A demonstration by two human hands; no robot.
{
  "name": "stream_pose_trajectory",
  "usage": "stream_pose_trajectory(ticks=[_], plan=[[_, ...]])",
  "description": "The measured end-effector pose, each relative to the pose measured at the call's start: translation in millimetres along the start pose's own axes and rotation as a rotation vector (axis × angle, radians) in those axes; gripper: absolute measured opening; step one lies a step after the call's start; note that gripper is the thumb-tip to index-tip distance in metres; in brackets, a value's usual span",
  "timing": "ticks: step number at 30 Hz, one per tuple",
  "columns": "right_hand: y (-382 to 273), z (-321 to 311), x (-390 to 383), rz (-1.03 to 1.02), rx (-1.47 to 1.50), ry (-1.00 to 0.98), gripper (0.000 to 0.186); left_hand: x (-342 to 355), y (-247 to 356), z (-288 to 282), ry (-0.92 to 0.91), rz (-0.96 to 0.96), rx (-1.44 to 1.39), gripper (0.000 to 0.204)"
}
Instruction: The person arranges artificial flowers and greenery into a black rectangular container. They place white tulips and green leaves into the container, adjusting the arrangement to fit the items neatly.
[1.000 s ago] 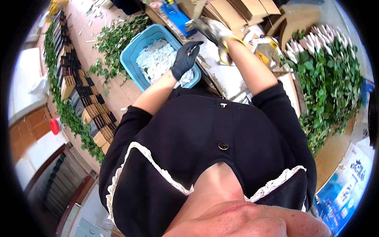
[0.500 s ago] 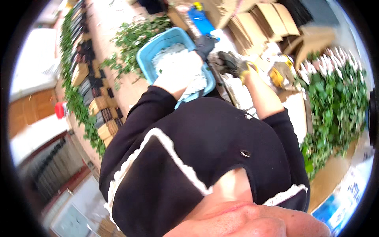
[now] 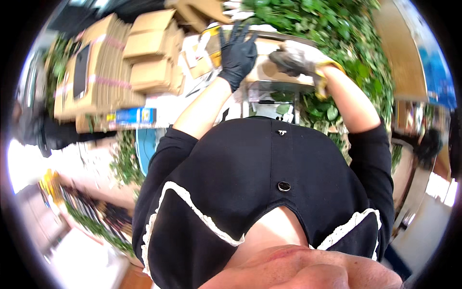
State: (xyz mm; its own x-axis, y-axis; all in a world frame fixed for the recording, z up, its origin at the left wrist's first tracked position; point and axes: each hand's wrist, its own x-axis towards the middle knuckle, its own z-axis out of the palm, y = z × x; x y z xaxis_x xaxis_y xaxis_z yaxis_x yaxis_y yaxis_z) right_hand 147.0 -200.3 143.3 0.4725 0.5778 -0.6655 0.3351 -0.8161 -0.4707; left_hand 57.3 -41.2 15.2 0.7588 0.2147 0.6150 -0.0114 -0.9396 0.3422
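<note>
My left hand (image 3: pixel 239 57) wears a black glove; its fingers are stretched and spread over the bench, with nothing held. Close to its fingertips lies a yellow-and-grey work glove (image 3: pixel 211 44). My right hand (image 3: pixel 299 59), in a grey-and-white glove with a yellow cuff, looks closed, fingers curled and a little blurred. Whether anything is in them I cannot make out. A tan board-like surface (image 3: pixel 265 67) lies between the two hands. Beyond and beside my right hand spreads a thick mass of green leafy stems (image 3: pixel 349 45).
Stacks of folded cardboard (image 3: pixel 103 62) tied with pink strap stand at the left, with a dark phone-like slab (image 3: pixel 82 71) on them. Nearer are a blue box (image 3: pixel 134 116) and part of a blue tub (image 3: pixel 145 147). Cut greenery (image 3: pixel 126 159) lies beside the tub.
The view has swung right, toward the bench and leaves. My left hand has left the blue tub with white material and moved over the bench. My right hand is now beside the leaves.
</note>
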Motion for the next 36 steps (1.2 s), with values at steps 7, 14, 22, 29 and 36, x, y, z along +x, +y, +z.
stream_pose_trajectory(ticks=[7, 14, 22, 29, 36], plan=[[75, 6, 12, 0.264, 0.023, 0.192, 0.029, -3, 2, 35, -0.032, -0.250, -0.093, 0.101], [41, 38, 14, -0.890, -0.436, 0.402, 0.029, -15, -79, 67, -0.729, -0.738, -1.168, 0.066], [18, 55, 46, -0.822, -0.133, 0.531, 0.034, 34, -59, -13, -0.578, -0.524, -0.795, 0.065], [19, 25, -44, -1.023, -0.042, 0.834, 0.039, 197, 34, -58, -0.369, 0.006, -0.675, 0.064], [83, 77, -152, -0.998, 0.331, 1.281, 0.049, 248, 163, -83, -0.373, 0.330, -0.803, 0.064]])
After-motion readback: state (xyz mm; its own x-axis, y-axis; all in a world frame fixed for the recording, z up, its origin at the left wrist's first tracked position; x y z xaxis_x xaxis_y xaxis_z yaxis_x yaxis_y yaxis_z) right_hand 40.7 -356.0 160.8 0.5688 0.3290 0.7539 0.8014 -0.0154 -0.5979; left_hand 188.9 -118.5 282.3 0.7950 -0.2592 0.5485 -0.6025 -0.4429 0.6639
